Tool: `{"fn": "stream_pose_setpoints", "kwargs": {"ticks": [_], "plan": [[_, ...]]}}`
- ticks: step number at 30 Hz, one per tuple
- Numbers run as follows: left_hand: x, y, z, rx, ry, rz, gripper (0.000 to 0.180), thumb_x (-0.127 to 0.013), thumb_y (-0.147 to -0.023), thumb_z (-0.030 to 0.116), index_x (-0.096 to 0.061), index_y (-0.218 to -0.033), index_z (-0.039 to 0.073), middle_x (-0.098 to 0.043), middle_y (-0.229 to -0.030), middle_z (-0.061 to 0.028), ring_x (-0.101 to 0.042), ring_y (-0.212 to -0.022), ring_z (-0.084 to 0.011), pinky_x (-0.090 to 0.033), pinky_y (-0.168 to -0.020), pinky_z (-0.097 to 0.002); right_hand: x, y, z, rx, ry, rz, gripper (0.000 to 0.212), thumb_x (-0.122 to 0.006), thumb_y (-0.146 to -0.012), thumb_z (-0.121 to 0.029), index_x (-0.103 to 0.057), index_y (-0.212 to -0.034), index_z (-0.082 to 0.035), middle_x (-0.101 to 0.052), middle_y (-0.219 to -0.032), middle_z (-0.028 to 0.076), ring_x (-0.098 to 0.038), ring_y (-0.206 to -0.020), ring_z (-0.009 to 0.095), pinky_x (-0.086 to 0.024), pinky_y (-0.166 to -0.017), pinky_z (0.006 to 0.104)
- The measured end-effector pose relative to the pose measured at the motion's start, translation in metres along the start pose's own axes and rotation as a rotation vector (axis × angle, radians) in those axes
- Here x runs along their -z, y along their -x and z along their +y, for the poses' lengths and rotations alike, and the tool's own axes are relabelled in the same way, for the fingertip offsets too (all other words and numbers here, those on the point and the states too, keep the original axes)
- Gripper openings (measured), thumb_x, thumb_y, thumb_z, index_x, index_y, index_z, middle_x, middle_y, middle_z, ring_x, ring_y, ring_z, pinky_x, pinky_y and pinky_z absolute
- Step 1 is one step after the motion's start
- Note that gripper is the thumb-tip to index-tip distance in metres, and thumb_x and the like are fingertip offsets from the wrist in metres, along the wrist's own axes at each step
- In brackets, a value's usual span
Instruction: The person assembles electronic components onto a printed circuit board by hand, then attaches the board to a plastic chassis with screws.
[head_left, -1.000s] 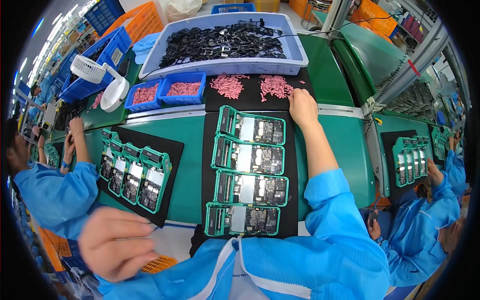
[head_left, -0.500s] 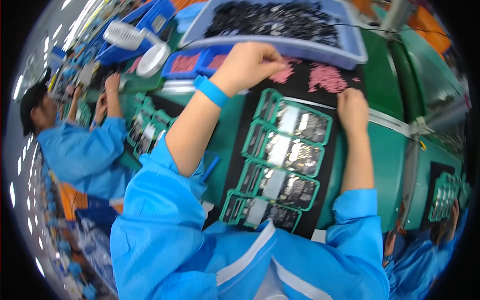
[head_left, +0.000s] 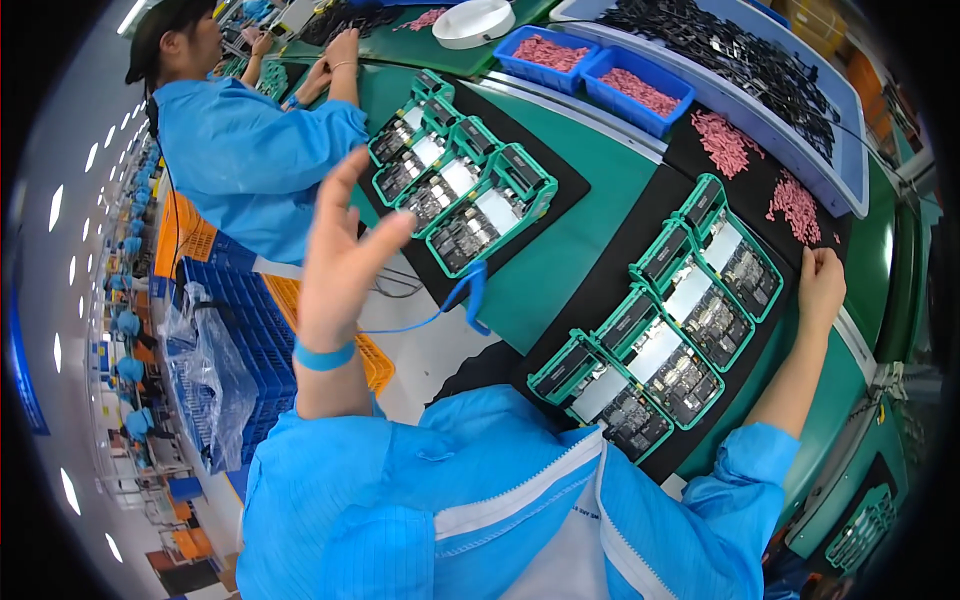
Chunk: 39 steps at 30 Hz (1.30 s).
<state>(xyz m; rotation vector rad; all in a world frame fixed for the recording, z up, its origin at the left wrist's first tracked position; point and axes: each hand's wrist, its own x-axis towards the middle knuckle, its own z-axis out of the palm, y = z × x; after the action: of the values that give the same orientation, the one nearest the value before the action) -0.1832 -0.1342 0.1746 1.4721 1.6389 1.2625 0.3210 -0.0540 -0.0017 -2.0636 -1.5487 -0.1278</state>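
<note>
My left hand (head_left: 345, 245) is raised at the left with its fingers spread and nothing in it, a blue band around its wrist. Beyond it stand green-framed circuit boards (head_left: 465, 200) on a neighbouring black mat. My right hand (head_left: 822, 285) rests at the right edge of my own mat (head_left: 580, 310), thumb and fingers pinched together. Whatever they hold, if anything, is too small to make out. Beside that hand lies a loose pile of small pink pieces (head_left: 795, 208). A row of green frames with circuit boards (head_left: 690, 300) lies between my arms.
Two blue bins of pink pieces (head_left: 640, 92) and a large tray (head_left: 848, 185) of black parts stand at the far side. A co-worker in blue (head_left: 235, 150) works at the left. A blue cord (head_left: 475, 295) hangs off the bench by blue crates (head_left: 240, 360).
My left hand has swung from above the pink pieces to the left and opened. The view has turned left. My right hand stays by the mat's edge, still pinched.
</note>
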Motion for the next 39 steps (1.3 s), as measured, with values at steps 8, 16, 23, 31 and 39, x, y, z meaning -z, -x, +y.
{"fn": "stream_pose_setpoints", "kwargs": {"ticks": [8, 16, 23, 31, 39], "plan": [[-0.027, 0.058, -0.098, 0.434, 0.356, -0.159, 0.113, -0.073, -0.082, 0.013, 0.02, -0.144, -0.006, -0.015, -0.151, -0.0229, -0.02, -0.14, -0.0273, -0.019, -0.114, -0.0368, -0.001, -0.002, 0.009, 0.08, -0.001, 0.027, 0.013, -0.063, -0.086, -0.014, -0.06, -0.084, -0.002, -0.063, -0.082, 0.017, -0.061, -0.08, 0.035, -0.048, -0.071, 0.0428], [-0.001, 0.044, -0.048, 0.062, -0.67, -0.729, 0.073, -0.071, -0.084, 0.025, -0.036, -0.14, -0.005, -0.062, -0.112, -0.0256, -0.061, -0.104, -0.037, -0.045, -0.096, -0.0397, -0.002, 0.001, -0.014, 0.031, 0.003, 0.036, 0.011, -0.06, -0.083, -0.012, -0.062, -0.085, -0.002, -0.063, -0.087, 0.021, -0.061, -0.086, 0.039, -0.049, -0.077, 0.0483], [-0.048, -0.023, 0.12, -0.814, -0.309, -0.936, 0.024, -0.073, -0.073, 0.011, -0.066, -0.094, 0.0, -0.068, -0.094, -0.0155, -0.066, -0.077, -0.0273, -0.051, -0.064, -0.0335, 0.007, 0.004, -0.009, -0.041, 0.011, 0.073, 0.011, -0.06, -0.083, -0.013, -0.063, -0.082, -0.002, -0.063, -0.084, 0.02, -0.063, -0.08, 0.038, -0.051, -0.074, 0.047], [-0.303, -0.129, 0.081, -1.184, -0.479, -0.932, 0.011, -0.065, -0.077, 0.013, -0.069, -0.084, 0.006, -0.066, -0.082, -0.0118, -0.064, -0.081, -0.0314, -0.051, -0.075, -0.0414, 0.013, 0.002, -0.019, -0.024, -0.093, 0.024, 0.009, -0.061, -0.079, -0.012, -0.063, -0.078, -0.003, -0.062, -0.082, 0.018, -0.062, -0.079, 0.036, -0.051, -0.074, 0.0457], [-0.396, -0.145, 0.02, -1.109, -0.696, -1.1, 0.012, -0.065, -0.078, 0.014, -0.072, -0.087, 0.008, -0.068, -0.091, -0.0117, -0.065, -0.086, -0.0306, -0.051, -0.078, -0.0405, 0.018, 0.001, -0.012, -0.029, -0.176, -0.008, 0.008, -0.06, -0.078, -0.009, -0.063, -0.075, -0.002, -0.062, -0.081, 0.016, -0.062, -0.079, 0.035, -0.05, -0.074, 0.0447]]}}
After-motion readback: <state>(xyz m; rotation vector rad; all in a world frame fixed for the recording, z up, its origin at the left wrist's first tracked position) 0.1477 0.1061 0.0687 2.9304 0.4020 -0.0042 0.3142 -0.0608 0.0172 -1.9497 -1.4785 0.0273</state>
